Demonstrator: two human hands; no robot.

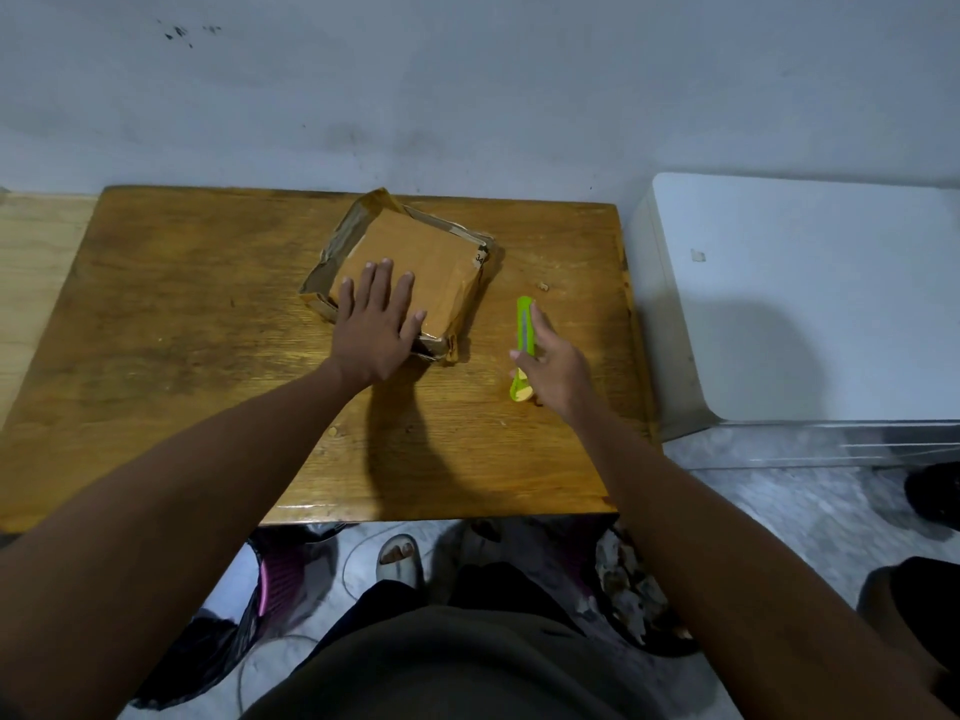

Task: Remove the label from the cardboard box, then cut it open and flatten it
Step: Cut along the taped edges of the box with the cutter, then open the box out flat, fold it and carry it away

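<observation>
L hand (375,324) flat on box (441,262) — R hand (551,363) grips cutter (523,324).

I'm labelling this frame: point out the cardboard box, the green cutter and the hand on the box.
cardboard box (441,262): head view, bare top face.
green cutter (523,317): head view, upper body.
left hand (375,324): head view, back of hand.

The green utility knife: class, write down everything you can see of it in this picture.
The green utility knife is a slim, bright lime-green cutter that looks plastic, with a grey strip running down its middle. It lies on the brown wooden table, right of the brown cardboard box and apart from it, pointing away from the person. The right hand grips it, fingers curled over it.
</observation>
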